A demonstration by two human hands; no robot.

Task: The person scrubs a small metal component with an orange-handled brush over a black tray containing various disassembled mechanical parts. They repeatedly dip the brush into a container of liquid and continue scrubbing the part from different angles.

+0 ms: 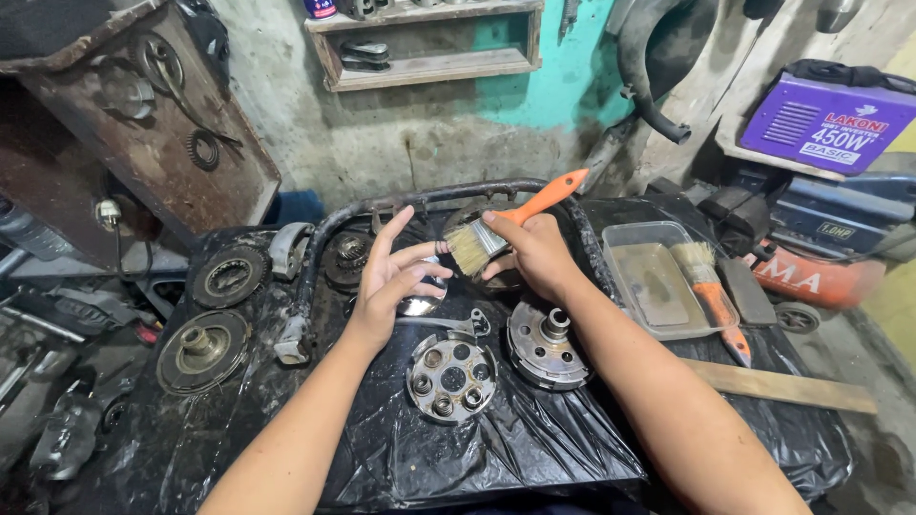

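1. Our right hand (534, 253), mid-frame, was clenched around an orange-handled, pale-bristled paintbrush (496, 232).
2. Our left hand (391, 281) pinched a small shiny metal part (431, 270), fingers otherwise spread, against the bristles.
3. We judged the wet part might slip onto the black plastic sheet (534, 434), among the round perforated clutch plate (451, 377).

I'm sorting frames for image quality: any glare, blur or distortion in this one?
Head view: the wet black plastic sheet throws patchy white glare; the left hand and right hand with the orange-handled brush are sharp; the small part at the left fingers is too small to make out; edges bend with wide-angle distortion; the left side sits in shadow.
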